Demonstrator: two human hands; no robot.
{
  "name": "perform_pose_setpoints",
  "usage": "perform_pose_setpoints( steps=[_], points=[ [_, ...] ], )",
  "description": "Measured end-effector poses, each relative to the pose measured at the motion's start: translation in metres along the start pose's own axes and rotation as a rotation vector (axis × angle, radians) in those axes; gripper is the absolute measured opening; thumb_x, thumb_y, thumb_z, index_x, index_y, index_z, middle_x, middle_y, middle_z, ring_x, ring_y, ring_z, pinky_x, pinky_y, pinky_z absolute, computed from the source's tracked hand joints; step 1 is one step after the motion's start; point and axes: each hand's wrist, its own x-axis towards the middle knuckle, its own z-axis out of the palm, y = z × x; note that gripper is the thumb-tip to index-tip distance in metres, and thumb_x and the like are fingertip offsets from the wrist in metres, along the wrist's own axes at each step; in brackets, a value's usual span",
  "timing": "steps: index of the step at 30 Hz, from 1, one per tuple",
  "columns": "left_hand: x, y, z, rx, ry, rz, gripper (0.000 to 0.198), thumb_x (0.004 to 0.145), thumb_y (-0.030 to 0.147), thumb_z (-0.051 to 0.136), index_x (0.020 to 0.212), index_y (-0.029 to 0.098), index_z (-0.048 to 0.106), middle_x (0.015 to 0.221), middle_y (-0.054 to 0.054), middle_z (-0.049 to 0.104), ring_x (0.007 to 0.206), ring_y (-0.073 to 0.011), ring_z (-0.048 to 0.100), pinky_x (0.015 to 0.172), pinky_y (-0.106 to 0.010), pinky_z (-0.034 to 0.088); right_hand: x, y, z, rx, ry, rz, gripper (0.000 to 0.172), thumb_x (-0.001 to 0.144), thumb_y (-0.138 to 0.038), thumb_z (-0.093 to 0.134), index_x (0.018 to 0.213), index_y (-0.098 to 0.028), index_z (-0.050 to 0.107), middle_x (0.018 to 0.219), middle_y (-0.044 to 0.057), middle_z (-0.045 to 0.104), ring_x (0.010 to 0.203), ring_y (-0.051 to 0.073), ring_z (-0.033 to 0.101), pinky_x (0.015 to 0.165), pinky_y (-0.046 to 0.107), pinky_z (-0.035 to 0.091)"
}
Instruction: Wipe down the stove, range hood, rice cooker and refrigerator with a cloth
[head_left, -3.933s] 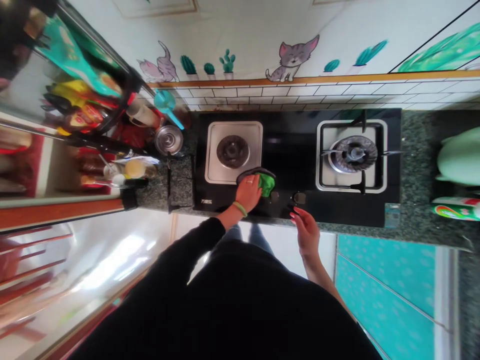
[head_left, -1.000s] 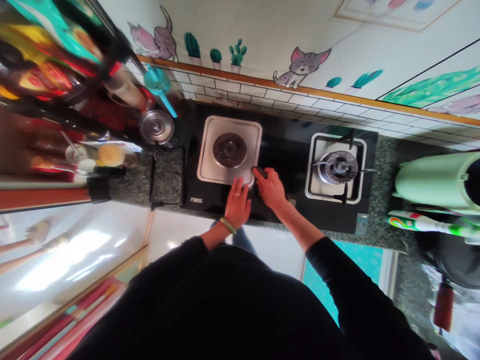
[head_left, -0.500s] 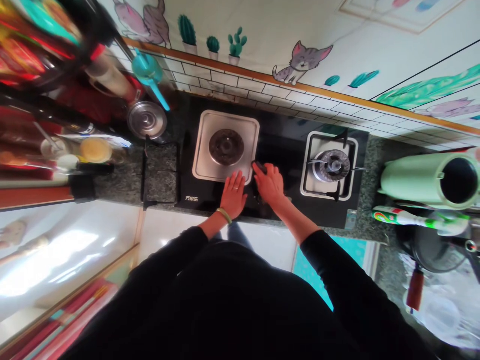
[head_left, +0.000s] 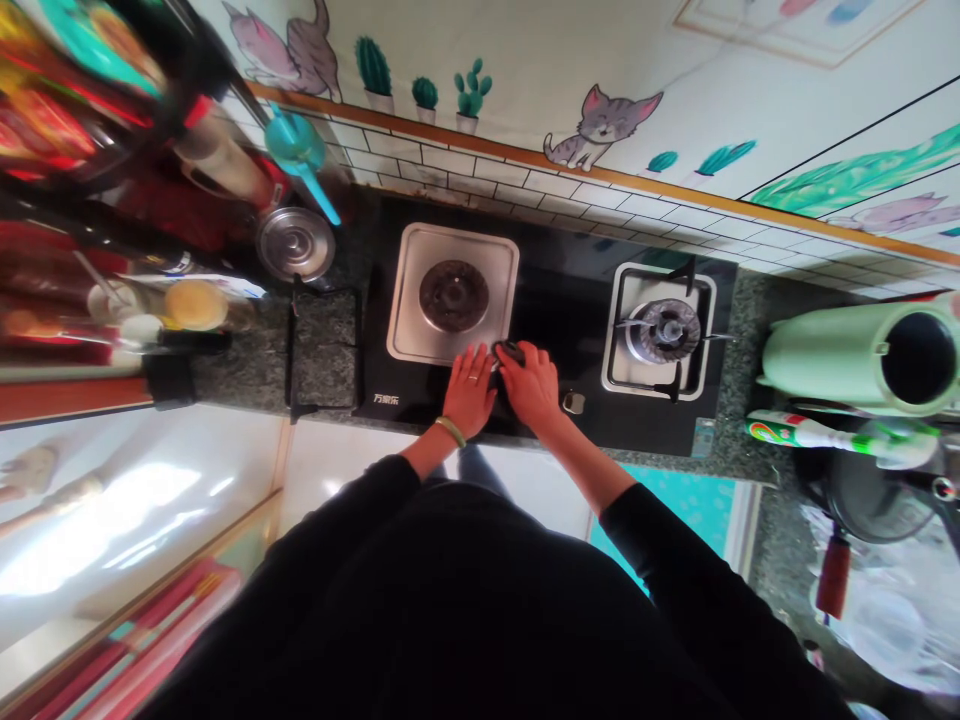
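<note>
My left hand (head_left: 468, 395) lies flat, fingers stretched, on the front edge of the square steel burner plate (head_left: 409, 320). It wears a ring and a bangle and holds nothing I can see. Close beside it, my right hand (head_left: 531, 388) is closed around a small dark object (head_left: 511, 351), possibly a scrubbing pad; its kind is not clear. That object is by the plate's front right corner. Both hands are over the black glass gas hob (head_left: 559, 260). The round burner (head_left: 454, 296) in the plate's middle has no pan support over it.
Left of the hob, a black pan support (head_left: 324, 408) rests on the granite counter near a metal lid (head_left: 295, 244). The right burner (head_left: 667, 332) has its support on. A knob (head_left: 574, 402), a green canister (head_left: 825, 355), a spray bottle (head_left: 806, 432) and a pan (head_left: 877, 495) are rightward.
My right hand has moved left and slightly towards me with the dark object, closer to my left hand. A hob knob shows more plainly now. My left hand stays nearly in place.
</note>
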Motion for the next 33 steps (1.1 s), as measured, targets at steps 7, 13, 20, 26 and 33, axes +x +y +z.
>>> perform_pose_setpoints(
  steps=[7, 13, 20, 26, 33],
  points=[
    [0.0, -0.002, 0.005, -0.006, 0.025, 0.004, 0.064, 0.103, 0.027, 0.051, 0.162, 0.005, 0.043, 0.177, -0.018, 0.028, 0.168, -0.0351, 0.016, 0.138, -0.061, 0.018, 0.05, 0.012, 0.001, 0.392, 0.193, 0.285, 0.023, 0.098, -0.026, 0.064, 0.102, -0.02, 0.085, 0.115, 0.012, 0.073, 0.108, 0.027, 0.067, 0.097, 0.039, 0.054],
    [0.0, -0.001, 0.004, -0.026, 0.016, -0.005, 0.064, 0.102, 0.025, 0.047, 0.164, 0.006, 0.041, 0.178, -0.018, 0.027, 0.169, -0.0335, 0.014, 0.138, -0.061, 0.018, 0.065, 0.023, -0.014, 0.351, 0.064, 0.261, 0.02, 0.096, -0.028, 0.067, 0.092, -0.02, 0.084, 0.104, 0.008, 0.077, 0.094, 0.023, 0.07, 0.086, 0.034, 0.051],
    [0.0, 0.001, 0.001, -0.04, -0.009, -0.007, 0.064, 0.103, 0.026, 0.047, 0.163, 0.005, 0.042, 0.178, -0.018, 0.027, 0.169, -0.0344, 0.014, 0.138, -0.06, 0.017, 0.071, 0.016, -0.025, 0.145, 0.017, 0.165, 0.014, 0.093, -0.024, 0.069, 0.098, -0.023, 0.083, 0.106, 0.006, 0.074, 0.09, 0.022, 0.067, 0.076, 0.032, 0.049],
    [-0.001, 0.001, 0.001, -0.066, 0.008, -0.007, 0.065, 0.102, 0.026, 0.049, 0.163, 0.006, 0.042, 0.177, -0.019, 0.027, 0.169, -0.0342, 0.014, 0.138, -0.061, 0.017, 0.079, 0.012, -0.031, -0.022, -0.094, 0.025, 0.018, 0.096, -0.024, 0.064, 0.1, -0.021, 0.082, 0.104, 0.009, 0.073, 0.084, 0.023, 0.065, 0.071, 0.033, 0.045],
    [0.0, 0.0, 0.002, -0.077, 0.001, -0.004, 0.065, 0.101, 0.025, 0.048, 0.163, 0.006, 0.042, 0.178, -0.018, 0.026, 0.169, -0.0334, 0.014, 0.138, -0.06, 0.016, 0.091, 0.011, -0.03, -0.076, -0.121, 0.025, 0.022, 0.101, -0.019, 0.056, 0.102, -0.019, 0.079, 0.105, 0.01, 0.072, 0.087, 0.023, 0.064, 0.078, 0.033, 0.047]
  ],
)
